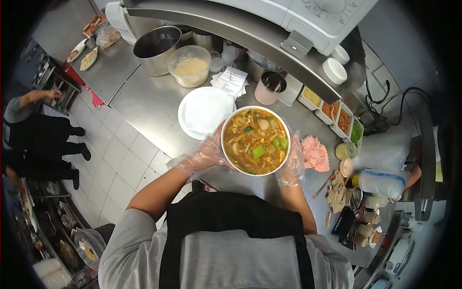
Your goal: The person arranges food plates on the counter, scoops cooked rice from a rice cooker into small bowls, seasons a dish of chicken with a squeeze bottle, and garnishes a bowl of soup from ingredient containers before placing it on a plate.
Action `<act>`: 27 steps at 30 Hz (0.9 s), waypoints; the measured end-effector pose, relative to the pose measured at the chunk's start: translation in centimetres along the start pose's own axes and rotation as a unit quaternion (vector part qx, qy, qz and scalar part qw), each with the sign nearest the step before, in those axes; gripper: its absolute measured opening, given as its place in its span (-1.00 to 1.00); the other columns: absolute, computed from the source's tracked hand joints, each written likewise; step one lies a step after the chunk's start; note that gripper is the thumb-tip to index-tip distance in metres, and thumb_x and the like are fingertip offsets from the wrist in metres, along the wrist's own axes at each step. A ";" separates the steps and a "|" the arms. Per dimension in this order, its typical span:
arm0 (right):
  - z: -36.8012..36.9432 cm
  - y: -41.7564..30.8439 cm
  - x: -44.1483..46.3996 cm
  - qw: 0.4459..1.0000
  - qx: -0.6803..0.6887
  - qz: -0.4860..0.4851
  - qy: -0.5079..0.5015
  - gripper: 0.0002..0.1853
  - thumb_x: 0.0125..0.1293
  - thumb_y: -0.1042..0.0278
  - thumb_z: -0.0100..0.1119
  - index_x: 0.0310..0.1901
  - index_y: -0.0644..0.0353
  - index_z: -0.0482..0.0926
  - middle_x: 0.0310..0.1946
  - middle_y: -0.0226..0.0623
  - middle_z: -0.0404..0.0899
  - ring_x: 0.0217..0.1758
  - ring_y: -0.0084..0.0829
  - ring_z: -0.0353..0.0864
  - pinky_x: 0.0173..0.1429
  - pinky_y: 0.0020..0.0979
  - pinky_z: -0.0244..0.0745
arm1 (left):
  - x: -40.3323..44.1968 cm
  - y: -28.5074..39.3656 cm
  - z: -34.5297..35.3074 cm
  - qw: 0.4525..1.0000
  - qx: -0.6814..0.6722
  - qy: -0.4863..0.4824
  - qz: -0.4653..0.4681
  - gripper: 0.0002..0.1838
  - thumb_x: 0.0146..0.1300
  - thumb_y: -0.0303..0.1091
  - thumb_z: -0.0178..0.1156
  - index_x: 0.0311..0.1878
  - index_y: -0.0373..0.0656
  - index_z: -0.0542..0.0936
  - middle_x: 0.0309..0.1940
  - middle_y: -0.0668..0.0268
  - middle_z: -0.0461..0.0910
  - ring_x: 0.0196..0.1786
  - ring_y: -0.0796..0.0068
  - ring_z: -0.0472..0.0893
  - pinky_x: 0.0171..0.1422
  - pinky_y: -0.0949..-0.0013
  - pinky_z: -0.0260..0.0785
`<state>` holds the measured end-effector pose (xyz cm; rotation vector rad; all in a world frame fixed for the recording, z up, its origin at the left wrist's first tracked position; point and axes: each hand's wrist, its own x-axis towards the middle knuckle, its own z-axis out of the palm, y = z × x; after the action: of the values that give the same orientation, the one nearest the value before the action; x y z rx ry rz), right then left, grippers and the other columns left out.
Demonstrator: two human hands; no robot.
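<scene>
Between my two gloved hands I hold a white bowl (255, 140) filled with brown soup, noodles and vegetables. My left hand (208, 153), in a clear plastic glove, is closed around the bowl's left side. On the opposite side my right hand (290, 161), gloved the same way, grips the bowl. The fingers are partly hidden by the bowl. Just behind and left of it, a white plate (199, 113) lies on the steel counter (144, 103). A pink cloth (315, 153) is crumpled to the right of my right hand.
A tub of pale liquid (189, 66), a large pot (158, 49), paper slips (231, 82) and a utensil cup (270, 87) stand at the back. Topping containers (342, 120) line the right. A steel shelf (240, 33) overhangs the counter. Another person (41, 118) stands at left.
</scene>
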<state>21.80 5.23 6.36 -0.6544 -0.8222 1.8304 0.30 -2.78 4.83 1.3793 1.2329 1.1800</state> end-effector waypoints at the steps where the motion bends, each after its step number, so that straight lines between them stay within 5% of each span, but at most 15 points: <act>1: 0.5 0.4 0.7 1.000 0.007 0.003 -0.007 -0.38 0.47 -0.10 -0.28 0.26 0.33 0.29 0.16 -0.12 0.44 0.18 -0.32 0.46 0.26 -0.28 0.38 | -0.1 0.6 -1.0 0.999 0.036 0.017 0.011 0.44 -0.63 -0.22 0.68 0.43 -0.17 -0.01 0.26 0.17 0.35 0.33 0.25 0.33 0.41 0.22 0.19; 4: 2.5 2.0 3.0 0.999 0.033 0.011 -0.041 -0.38 0.48 -0.10 -0.31 0.28 0.32 0.26 0.20 -0.11 0.39 0.22 -0.29 0.42 0.31 -0.26 0.33 | 0.0 1.6 -4.5 0.994 0.098 0.048 0.024 0.42 -0.65 -0.25 0.68 0.42 -0.17 0.03 0.25 0.18 0.37 0.32 0.28 0.34 0.41 0.21 0.18; 16: 8.3 10.3 9.9 0.995 0.060 0.031 -0.078 -0.41 0.49 -0.08 -0.32 0.30 0.24 0.25 0.24 -0.18 0.35 0.28 -0.34 0.35 0.35 -0.28 0.28 | 1.3 0.1 -14.8 0.995 -0.085 0.030 0.031 0.28 -0.60 -0.33 0.67 0.36 -0.17 0.18 0.25 0.27 0.37 0.31 0.36 0.34 0.45 0.25 0.14; 18: 8.6 10.6 9.9 0.995 0.065 0.060 -0.041 -0.43 0.49 -0.07 -0.30 0.31 0.21 0.25 0.23 -0.19 0.36 0.27 -0.33 0.37 0.33 -0.30 0.31 | 1.2 -2.8 -16.3 0.992 0.080 0.015 0.095 0.26 -0.54 -0.29 0.67 0.36 -0.22 0.16 0.27 0.24 0.33 0.33 0.36 0.31 0.44 0.25 0.15; 19: 8.4 10.7 9.8 0.989 0.007 0.131 0.069 -0.44 0.48 -0.07 -0.28 0.32 0.16 0.25 0.21 -0.21 0.37 0.24 -0.37 0.39 0.31 -0.33 0.34 | 1.7 -3.4 -17.0 0.977 0.161 0.002 0.140 0.26 -0.51 -0.26 0.67 0.36 -0.24 0.15 0.28 0.23 0.31 0.34 0.36 0.30 0.44 0.26 0.15; 21: 5.5 13.4 11.1 0.999 -0.024 0.034 0.003 -0.46 0.49 -0.06 -0.28 0.31 0.13 0.28 0.20 -0.22 0.38 0.23 -0.40 0.38 0.33 -0.33 0.32 | 2.4 -2.4 -16.0 0.992 -0.028 -0.003 0.123 0.21 -0.52 -0.09 0.66 0.29 -0.29 0.24 0.18 0.15 0.41 0.27 0.23 0.38 0.40 0.20 0.16; 23: 5.5 13.1 10.8 0.996 -0.083 -0.003 -0.029 -0.48 0.50 -0.04 -0.33 0.29 0.12 0.31 0.20 -0.26 0.37 0.23 -0.44 0.35 0.35 -0.33 0.28 | 2.5 -2.5 -16.3 0.989 0.057 -0.014 0.135 0.20 -0.46 0.02 0.63 0.30 -0.29 0.23 0.20 0.12 0.38 0.29 0.21 0.35 0.39 0.19 0.16; 25: 4.5 14.0 11.2 0.987 -0.150 -0.051 0.011 -0.41 0.45 -0.15 -0.26 0.29 0.11 0.32 0.16 -0.25 0.44 0.25 -0.41 0.38 0.33 -0.33 0.31 | 1.8 -3.1 -17.0 0.994 -0.015 -0.022 0.102 0.20 -0.46 -0.04 0.64 0.32 -0.26 0.22 0.23 0.16 0.34 0.31 0.24 0.32 0.41 0.22 0.13; 27: 2.6 15.1 11.7 0.941 -0.305 -0.129 0.063 -0.41 0.45 -0.16 -0.29 0.29 0.09 0.34 0.15 -0.27 0.44 0.27 -0.40 0.34 0.34 -0.33 0.26 | 2.3 -4.1 -17.9 0.987 -0.158 -0.022 -0.032 -0.07 -0.01 0.00 0.41 0.36 -0.16 0.17 0.23 0.22 0.35 0.27 0.28 0.38 0.34 0.27 0.25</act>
<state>7.12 11.13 -4.58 -0.9866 -1.3383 1.2722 -17.83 0.38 3.24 1.1154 1.0022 1.2327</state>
